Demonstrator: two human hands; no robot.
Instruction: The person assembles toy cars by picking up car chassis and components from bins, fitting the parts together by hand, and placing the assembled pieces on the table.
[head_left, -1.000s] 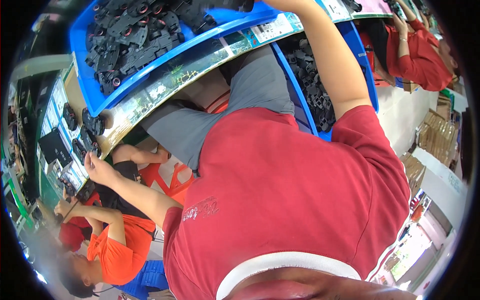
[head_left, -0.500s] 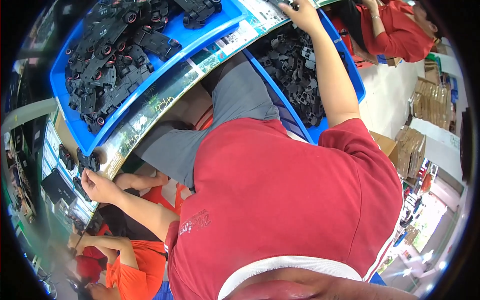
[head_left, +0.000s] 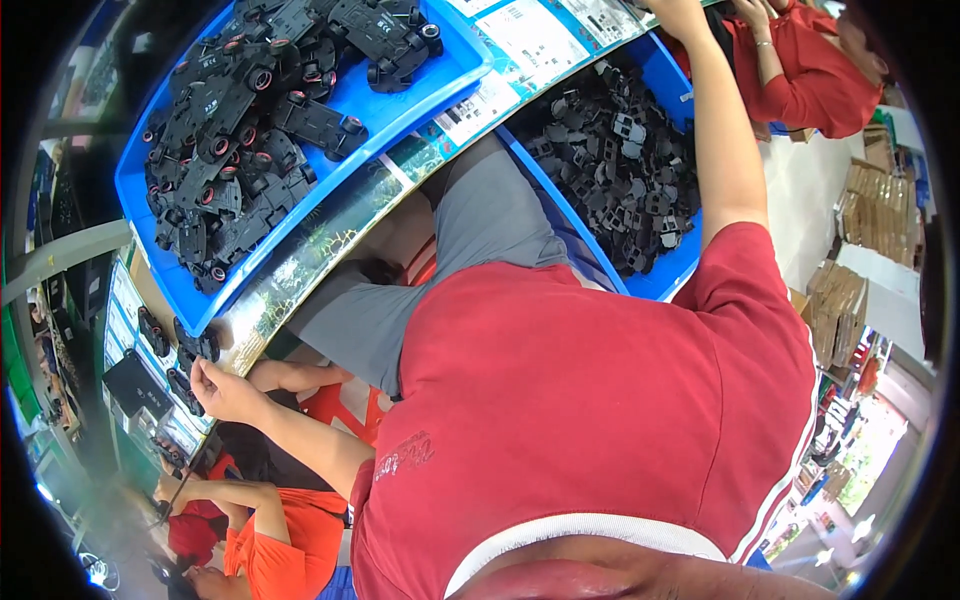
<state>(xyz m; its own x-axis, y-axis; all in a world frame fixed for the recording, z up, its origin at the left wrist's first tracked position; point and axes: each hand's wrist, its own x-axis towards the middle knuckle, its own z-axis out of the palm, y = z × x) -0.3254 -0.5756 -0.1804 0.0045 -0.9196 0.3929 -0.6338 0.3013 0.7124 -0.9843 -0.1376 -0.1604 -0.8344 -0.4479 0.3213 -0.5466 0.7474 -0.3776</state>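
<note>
My left hand (head_left: 228, 393) is at the table's left side, thumb and fingers drawn together. Its fingertips are at the near end of a black toy car chassis (head_left: 196, 342); whether they grip it or some small part is hidden. Another black chassis (head_left: 184, 388) lies partly behind the fingers. My right hand (head_left: 678, 12) reaches to the far right, its fingers cut off by the picture's top edge. Between my arms, a blue tray (head_left: 330, 185) on the table holds a heap of black car chassis (head_left: 215, 130), some with red-ringed wheels.
Right of my legs, a blue bin (head_left: 560, 215) holds many small black plastic parts (head_left: 625, 150). Printed sheets (head_left: 530, 42) lie on the table. A black flat box (head_left: 135, 385) is at the left. People in orange (head_left: 285, 550) and red (head_left: 815, 80) sit on either side.
The view has shifted, so the tray and table appear lower and further right. My right hand has gone further up, its fingers leaving the picture. The left hand stays by the chassis.
</note>
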